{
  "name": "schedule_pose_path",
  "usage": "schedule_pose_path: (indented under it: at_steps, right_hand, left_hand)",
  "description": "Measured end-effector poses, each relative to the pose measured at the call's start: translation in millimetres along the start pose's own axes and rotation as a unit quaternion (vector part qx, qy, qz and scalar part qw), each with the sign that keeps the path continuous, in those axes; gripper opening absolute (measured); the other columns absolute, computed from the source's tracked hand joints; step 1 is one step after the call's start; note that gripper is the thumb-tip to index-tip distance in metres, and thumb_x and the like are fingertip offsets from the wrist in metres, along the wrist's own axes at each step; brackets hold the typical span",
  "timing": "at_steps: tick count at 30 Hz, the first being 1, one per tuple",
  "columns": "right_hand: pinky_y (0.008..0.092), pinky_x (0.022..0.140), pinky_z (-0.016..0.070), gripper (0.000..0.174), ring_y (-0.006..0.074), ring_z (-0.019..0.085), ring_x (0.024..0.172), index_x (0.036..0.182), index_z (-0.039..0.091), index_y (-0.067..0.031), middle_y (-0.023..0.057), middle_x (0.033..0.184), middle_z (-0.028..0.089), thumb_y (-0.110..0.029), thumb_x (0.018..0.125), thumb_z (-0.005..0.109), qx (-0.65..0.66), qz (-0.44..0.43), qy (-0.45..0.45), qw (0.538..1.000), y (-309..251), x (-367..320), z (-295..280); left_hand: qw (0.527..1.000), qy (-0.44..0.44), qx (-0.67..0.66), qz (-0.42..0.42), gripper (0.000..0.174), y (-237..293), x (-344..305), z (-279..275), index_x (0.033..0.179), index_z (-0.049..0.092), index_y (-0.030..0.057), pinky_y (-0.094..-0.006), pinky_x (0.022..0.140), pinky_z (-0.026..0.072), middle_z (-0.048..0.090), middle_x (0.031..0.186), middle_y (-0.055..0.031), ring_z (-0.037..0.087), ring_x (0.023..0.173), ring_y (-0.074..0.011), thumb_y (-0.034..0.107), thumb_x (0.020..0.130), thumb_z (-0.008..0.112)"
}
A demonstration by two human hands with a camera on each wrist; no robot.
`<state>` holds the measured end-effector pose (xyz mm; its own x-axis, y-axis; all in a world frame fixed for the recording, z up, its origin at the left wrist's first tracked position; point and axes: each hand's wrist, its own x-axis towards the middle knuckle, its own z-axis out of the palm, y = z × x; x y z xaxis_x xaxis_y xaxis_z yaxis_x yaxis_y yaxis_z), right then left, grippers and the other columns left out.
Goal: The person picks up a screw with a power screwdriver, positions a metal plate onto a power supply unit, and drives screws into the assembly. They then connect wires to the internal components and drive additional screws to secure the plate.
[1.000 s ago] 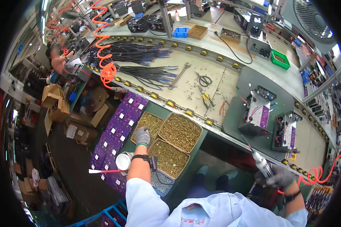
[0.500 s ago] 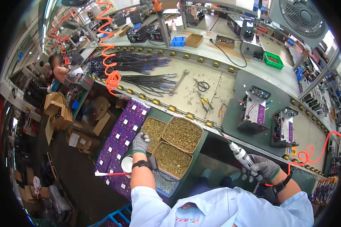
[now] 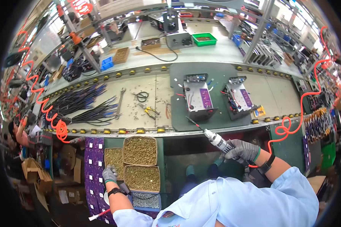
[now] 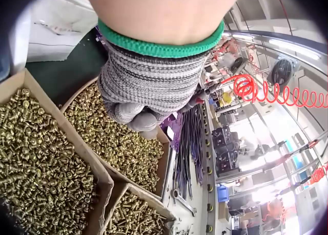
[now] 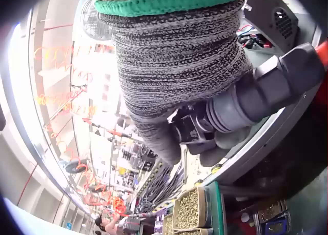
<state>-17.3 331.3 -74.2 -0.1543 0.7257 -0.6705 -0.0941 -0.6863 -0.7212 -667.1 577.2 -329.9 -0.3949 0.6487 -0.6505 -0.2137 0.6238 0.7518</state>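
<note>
Two gloved hands. Right hand [image 3: 244, 150]: gripping a corded screwdriver [image 3: 218, 141], its long axis slanting forward and leftward, bit [image 3: 194, 123] pointing toward the near left corner of a metal unit [image 3: 201, 106]; contact cannot be told. Nearer hand to both units, the second [image 3: 240, 100] standing to the right on the same dark green mat [image 3: 178, 109], on the tabletop [image 3: 147, 85]. Left hand [image 3: 110, 174]: fingers bent over brass-coloured screws [image 4: 120, 148]; whether any are pinched, cannot tell.

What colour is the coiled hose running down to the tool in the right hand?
Orange-red; the hose shows best in the head view.
</note>
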Motion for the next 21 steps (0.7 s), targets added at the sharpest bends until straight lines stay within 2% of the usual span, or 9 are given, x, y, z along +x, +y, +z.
schedule_pose_path:
  at_steps: [1,2,5,11,13,15,17,18,21]
  right_hand:
    - [0.0287,0.058,0.0573,0.058,0.0162,0.070,0.073,0.118,0.058,-0.0035,0.0077,0.088,0.070,-0.024,0.074,0.088,0.097,-0.057,-0.045,0.993,6,0,1]
    - [0.0287,0.066,0.0613,0.063,0.0190,0.074,0.083,0.120,0.057,-0.0006,0.0127,0.098,0.073,-0.024,0.072,0.090,0.094,-0.042,-0.076,0.992,0,-5,-3]
    - [0.0317,0.074,0.0615,0.065,0.0200,0.074,0.091,0.122,0.056,-0.0002,0.0122,0.100,0.073,-0.021,0.071,0.091,0.150,0.002,-0.131,0.980,10,-11,-17]
    - [0.0294,0.078,0.0521,0.091,0.0145,0.063,0.078,0.139,0.049,-0.0030,0.0029,0.088,0.064,-0.028,0.065,0.096,0.158,-0.079,-0.117,0.977,10,-18,-15]
    - [0.0295,0.078,0.0519,0.095,0.0144,0.062,0.078,0.141,0.048,-0.0035,0.0027,0.087,0.062,-0.028,0.063,0.096,0.158,-0.098,-0.138,0.973,11,-20,-23]
    - [0.0303,0.077,0.0520,0.090,0.0153,0.061,0.077,0.137,0.050,-0.0032,0.0034,0.086,0.060,-0.027,0.063,0.097,0.166,-0.099,-0.149,0.970,17,-25,-31]
    - [0.0319,0.078,0.0519,0.081,0.0166,0.059,0.076,0.130,0.054,-0.0034,0.0037,0.086,0.060,-0.025,0.065,0.096,0.252,-0.063,-0.226,0.939,30,-32,-39]
    - [0.0318,0.073,0.0553,0.070,0.0203,0.065,0.078,0.123,0.056,-0.0021,0.0059,0.088,0.063,-0.023,0.067,0.094,0.293,-0.064,-0.235,0.925,41,-32,-44]
    - [0.0307,0.066,0.0587,0.065,0.0249,0.071,0.080,0.120,0.057,0.0000,0.0094,0.092,0.066,-0.021,0.070,0.092,0.352,-0.071,-0.256,0.897,52,-50,-66]
  left_hand:
    - [1.000,0.009,0.009,-0.012,0.014,2,2,0,0.089,0.060,0.0062,-0.0267,0.036,0.0319,0.051,0.066,-0.0016,0.045,0.047,-0.0119,0.017,0.097,0.056]
    - [1.000,0.007,0.020,-0.018,0.013,5,3,-1,0.089,0.060,0.0057,-0.0266,0.036,0.0323,0.052,0.066,-0.0020,0.045,0.047,-0.0121,0.015,0.096,0.055]
    - [0.998,0.020,0.054,-0.007,0.012,10,9,-6,0.095,0.060,0.0039,-0.0259,0.036,0.0331,0.055,0.069,-0.0029,0.047,0.048,-0.0120,0.011,0.097,0.050]
    - [0.999,0.014,-0.004,0.036,0.020,30,-18,4,0.097,0.061,0.0068,-0.0253,0.036,0.0323,0.055,0.071,-0.0005,0.046,0.049,-0.0097,0.024,0.104,0.056]
    - [0.987,-0.093,-0.080,0.107,0.023,56,-99,64,0.096,0.061,0.0086,-0.0245,0.036,0.0304,0.052,0.070,0.0023,0.044,0.049,-0.0075,0.031,0.102,0.063]
    - [0.980,-0.170,-0.073,0.071,0.021,66,-169,126,0.104,0.063,0.0110,-0.0216,0.038,0.0302,0.049,0.071,0.0053,0.038,0.047,-0.0053,0.031,0.100,0.067]
    - [0.936,-0.339,-0.077,0.054,0.023,62,-234,190,0.101,0.063,0.0067,-0.0213,0.039,0.0280,0.047,0.071,0.0052,0.038,0.050,-0.0040,0.029,0.100,0.068]
    - [0.919,-0.388,-0.054,0.045,0.025,64,-269,222,0.106,0.063,0.0040,-0.0212,0.041,0.0297,0.048,0.072,0.0043,0.038,0.052,-0.0041,0.027,0.100,0.068]
    - [0.847,-0.530,-0.046,-0.020,0.034,57,-345,308,0.119,0.062,-0.0046,-0.0234,0.048,0.0373,0.054,0.077,-0.0018,0.044,0.058,-0.0075,0.022,0.098,0.068]
